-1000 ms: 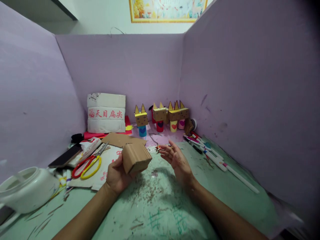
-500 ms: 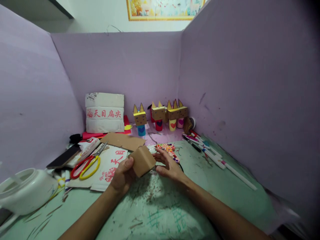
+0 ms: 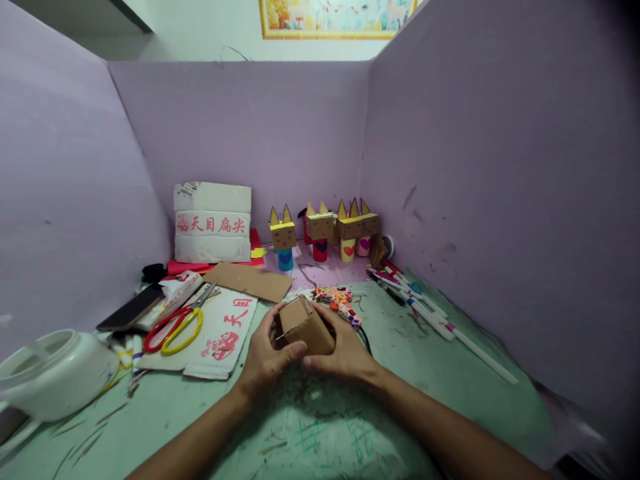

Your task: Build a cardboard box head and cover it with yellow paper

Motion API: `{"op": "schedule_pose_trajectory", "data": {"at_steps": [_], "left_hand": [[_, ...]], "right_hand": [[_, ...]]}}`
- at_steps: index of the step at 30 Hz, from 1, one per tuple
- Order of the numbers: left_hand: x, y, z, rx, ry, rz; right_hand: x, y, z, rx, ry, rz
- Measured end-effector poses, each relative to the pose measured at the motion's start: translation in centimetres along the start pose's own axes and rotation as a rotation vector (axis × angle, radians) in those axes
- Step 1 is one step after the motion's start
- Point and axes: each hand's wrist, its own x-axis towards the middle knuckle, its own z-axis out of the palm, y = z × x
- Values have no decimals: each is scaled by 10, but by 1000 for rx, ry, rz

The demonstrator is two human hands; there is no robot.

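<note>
A small brown cardboard box (image 3: 306,325) is gripped between both my hands just above the green table. My left hand (image 3: 267,360) wraps its near left side with the thumb across the front. My right hand (image 3: 343,352) curls round its right side from behind. Directly behind the box lies a colourful patterned glue gun (image 3: 340,298). A flat cardboard piece (image 3: 250,280) lies further back to the left.
Red-and-yellow scissors (image 3: 175,327) lie on printed white card (image 3: 220,333) at left, by a phone (image 3: 131,308) and a white pot (image 3: 50,373). Several cardboard cat figures (image 3: 320,230) and a white box (image 3: 213,223) stand at the back. Markers (image 3: 425,307) line the right purple wall.
My left hand lowered and turned the cardboard box towards the middle. My right hand, open a second ago, has closed onto the box's right side.
</note>
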Motion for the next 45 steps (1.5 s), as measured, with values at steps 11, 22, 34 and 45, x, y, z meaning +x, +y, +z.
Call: {"op": "schedule_pose_trajectory", "data": {"at_steps": [11, 22, 34, 45], "left_hand": [[-2, 5, -5, 44, -7, 72], [-4, -10, -9, 220, -71, 140], [1, -23, -12, 90, -102, 111], [2, -22, -8, 33, -132, 56]], "right_hand": [[1, 8, -2, -69, -18, -133], [1, 9, -1, 7, -45, -150], [-3, 15, -10, 58, -76, 11], [2, 29, -13, 11, -47, -19]]}}
